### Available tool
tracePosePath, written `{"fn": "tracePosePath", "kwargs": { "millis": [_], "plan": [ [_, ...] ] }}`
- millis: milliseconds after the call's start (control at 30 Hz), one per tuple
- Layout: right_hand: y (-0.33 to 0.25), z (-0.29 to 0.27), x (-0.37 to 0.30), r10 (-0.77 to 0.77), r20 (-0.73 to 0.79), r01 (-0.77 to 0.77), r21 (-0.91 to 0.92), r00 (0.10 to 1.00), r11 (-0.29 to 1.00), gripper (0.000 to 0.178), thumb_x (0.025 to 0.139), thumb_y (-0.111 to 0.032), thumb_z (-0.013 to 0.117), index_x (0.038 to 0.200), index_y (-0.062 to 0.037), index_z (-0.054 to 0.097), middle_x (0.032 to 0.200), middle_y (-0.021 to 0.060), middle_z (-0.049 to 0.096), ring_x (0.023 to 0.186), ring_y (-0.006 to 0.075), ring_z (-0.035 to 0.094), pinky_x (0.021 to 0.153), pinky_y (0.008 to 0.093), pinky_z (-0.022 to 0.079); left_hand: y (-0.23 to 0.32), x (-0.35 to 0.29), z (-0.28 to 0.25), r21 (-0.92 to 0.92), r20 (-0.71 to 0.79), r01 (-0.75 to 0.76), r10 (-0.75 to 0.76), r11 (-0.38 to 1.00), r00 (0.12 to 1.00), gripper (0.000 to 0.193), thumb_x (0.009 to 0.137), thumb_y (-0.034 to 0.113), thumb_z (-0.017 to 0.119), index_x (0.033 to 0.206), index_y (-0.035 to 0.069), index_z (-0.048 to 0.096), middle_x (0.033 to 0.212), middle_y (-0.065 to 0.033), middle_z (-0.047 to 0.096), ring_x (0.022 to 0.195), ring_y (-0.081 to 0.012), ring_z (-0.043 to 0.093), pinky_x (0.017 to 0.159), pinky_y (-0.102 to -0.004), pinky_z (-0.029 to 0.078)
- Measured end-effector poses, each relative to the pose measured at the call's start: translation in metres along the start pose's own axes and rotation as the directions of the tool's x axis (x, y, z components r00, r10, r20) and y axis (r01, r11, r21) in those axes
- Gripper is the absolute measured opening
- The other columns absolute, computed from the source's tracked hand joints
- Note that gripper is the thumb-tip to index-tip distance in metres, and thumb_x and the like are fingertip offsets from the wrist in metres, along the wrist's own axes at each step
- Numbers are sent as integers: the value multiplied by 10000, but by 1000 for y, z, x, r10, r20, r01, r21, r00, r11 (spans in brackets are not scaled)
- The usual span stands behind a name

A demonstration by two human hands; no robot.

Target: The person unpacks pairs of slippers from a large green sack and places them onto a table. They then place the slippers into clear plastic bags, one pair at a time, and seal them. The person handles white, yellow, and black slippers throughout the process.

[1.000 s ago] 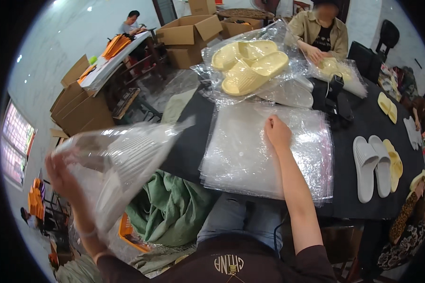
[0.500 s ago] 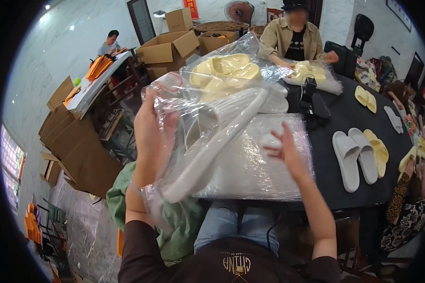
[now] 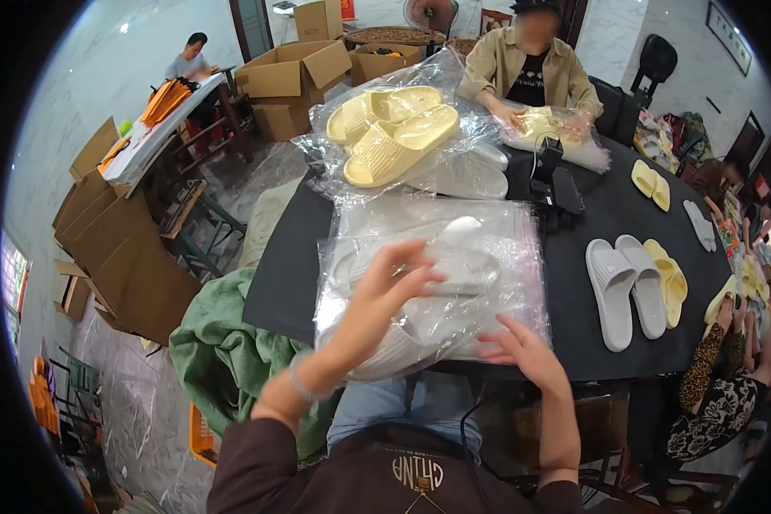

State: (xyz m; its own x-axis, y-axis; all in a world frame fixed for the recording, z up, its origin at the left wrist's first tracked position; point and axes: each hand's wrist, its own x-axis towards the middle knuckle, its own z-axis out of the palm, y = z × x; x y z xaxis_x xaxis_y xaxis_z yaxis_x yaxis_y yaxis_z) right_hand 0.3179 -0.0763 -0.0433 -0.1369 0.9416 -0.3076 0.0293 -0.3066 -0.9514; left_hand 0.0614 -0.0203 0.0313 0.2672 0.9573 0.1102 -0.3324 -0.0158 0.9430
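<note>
A pair of light grey slippers (image 3: 394, 347) in a clear plastic bag lies on a stack of flat clear bags (image 3: 520, 257) at the table's front. Over the bagged pair is my left hand (image 3: 384, 295), fingers curved and apart, holding nothing. My right hand (image 3: 527, 349) rests or hovers by the right edge of the stack with its fingers spread; whether it touches the plastic I cannot tell. Just beyond, bagged yellow slippers (image 3: 400, 147) lie partly on top of bagged grey slippers (image 3: 464, 177).
Loose grey slippers (image 3: 611, 283) and yellow slippers (image 3: 670, 278) lie to the right on the black table (image 3: 287, 274). A black device (image 3: 557, 188) stands behind the bags. Across the table, a person (image 3: 531, 73) handles a bagged yellow item. Green cloth (image 3: 223, 343) hangs at the left.
The bagged grey slippers, held up in my left hand before, now lie on the bag stack. My left hand has let go and moved right and down; my right hand moved lower.
</note>
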Motion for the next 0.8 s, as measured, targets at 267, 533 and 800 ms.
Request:
{"fn": "tracePosePath", "kwargs": {
  "millis": [267,533,800],
  "plan": [
    [-45,-57,-6,-563,-265,257,-686,783,681,140,905,-64,532,966,28,619,941,117,641,904,218,618,807,290,467,-81,-120,-97,613,-601,154,330,775,728,243,956,158,504,1134,-5,524,1059,-90,499,914,-153,493,810,-286,415],
    [-46,-92,84,108,195,50,-665,975,745,272,907,-239,587,1027,2,624,754,78,665,647,136,644,580,272,529,-98,-138,-114,389,-506,430,-202,814,839,263,987,269,461,993,8,486,735,-40,504,567,-90,464,468,-231,402],
    [-25,-79,90,162,534,46,-354,830,934,406,943,-315,525,1263,-65,537,869,92,680,624,120,594,597,275,507,-57,-115,-97,545,-456,285,-6,788,890,471,960,384,493,1205,-19,476,1010,-123,523,766,-174,501,657,-339,433]
  ]
}}
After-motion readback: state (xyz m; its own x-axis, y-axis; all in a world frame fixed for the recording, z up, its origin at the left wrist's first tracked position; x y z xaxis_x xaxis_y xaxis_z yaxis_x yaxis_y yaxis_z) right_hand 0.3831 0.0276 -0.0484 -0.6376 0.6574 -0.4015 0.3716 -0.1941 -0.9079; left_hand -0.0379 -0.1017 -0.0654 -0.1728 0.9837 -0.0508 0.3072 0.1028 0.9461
